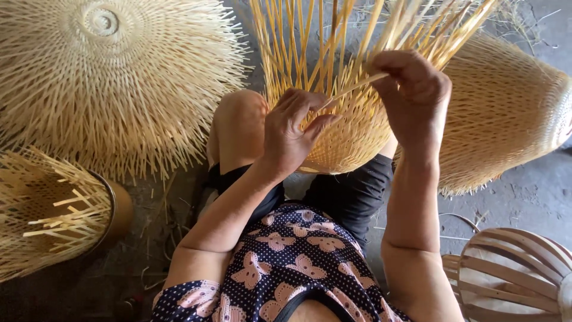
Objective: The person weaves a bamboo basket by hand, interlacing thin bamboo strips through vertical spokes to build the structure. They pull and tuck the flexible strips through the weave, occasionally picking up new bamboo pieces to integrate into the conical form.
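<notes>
At the far left a half-woven basket point(50, 211) sits on the floor point(524, 197) with loose strips jutting out. Above it lies a wide round woven piece point(119, 77), its spiky ends fanning outward. In the middle, the unfinished bamboo basket point(345, 131) rests against the person's knees, rounded bottom toward the body, long free strips running up and away to the top of the view. The left hand point(295, 134) lies half open on its woven wall, fingers spread and thumb pressed to it. The right hand point(414, 98) is curled closed, pinching one thin bamboo strip point(357, 86) that slants leftward. Behind lies another woven basket point(506, 113), and a slatted frame point(515, 271) sits at the lower right.
</notes>
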